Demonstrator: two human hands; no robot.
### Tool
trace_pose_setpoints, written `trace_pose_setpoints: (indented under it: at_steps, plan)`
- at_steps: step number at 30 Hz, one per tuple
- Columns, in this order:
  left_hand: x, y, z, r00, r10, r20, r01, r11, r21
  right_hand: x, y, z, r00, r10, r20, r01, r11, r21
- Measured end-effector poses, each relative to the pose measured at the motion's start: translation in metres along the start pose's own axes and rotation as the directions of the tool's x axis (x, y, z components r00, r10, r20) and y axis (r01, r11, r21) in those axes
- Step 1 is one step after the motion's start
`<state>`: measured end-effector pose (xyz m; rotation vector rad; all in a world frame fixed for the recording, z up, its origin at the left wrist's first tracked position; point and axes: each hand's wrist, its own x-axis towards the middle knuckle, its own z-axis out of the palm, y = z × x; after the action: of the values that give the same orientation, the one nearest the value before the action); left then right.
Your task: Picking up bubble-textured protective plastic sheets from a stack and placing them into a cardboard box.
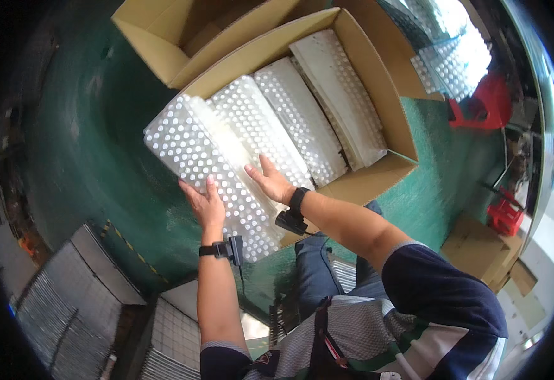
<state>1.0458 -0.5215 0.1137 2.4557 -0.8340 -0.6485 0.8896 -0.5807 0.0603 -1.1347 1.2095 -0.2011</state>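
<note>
A clear-plastic-wrapped bundle covered in white dots point(185, 142) lies slanted at the left end of an open cardboard box point(369, 180), covering that end's wall. My left hand point(206, 206) grips the bundle's near left edge, thumb on top and fingers at its outer side. My right hand point(274, 182) rests at the bundle's right side, thumb and fingers apart, its fingertips near the second dotted bundle point(258, 117). Further right in the box stand a third bundle point(302, 120) and a fourth bundle point(343, 95), side by side. Dark bands with small devices circle both my wrists.
Another open cardboard box point(153, 38) stands behind. Dotted sheets point(454, 63) are piled at the far right, above a red stool point(489, 104). Stacked ridged panels point(68, 316) sit lower left. A cardboard box point(476, 247) stands at the right on the green floor point(81, 164).
</note>
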Motion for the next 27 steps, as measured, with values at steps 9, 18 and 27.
trace_pose_setpoints:
  at_steps: [9,18,27]
  plan:
    - [0.009,0.009,-0.019,0.981,-0.015,0.195,0.001,0.997,0.071,-0.016,-0.005,-0.008,0.924,0.204,0.322,-0.145,0.969,-0.2]
    - [-0.013,0.003,-0.011,0.996,-0.083,0.015,0.083,0.993,-0.089,-0.03,-0.075,-0.01,0.921,-0.334,0.2,0.375,0.899,-0.227]
    - [-0.016,-0.029,0.002,0.979,-0.177,0.101,0.202,0.895,-0.397,-0.029,-0.088,0.0,0.931,-0.235,0.28,0.312,0.91,-0.274]
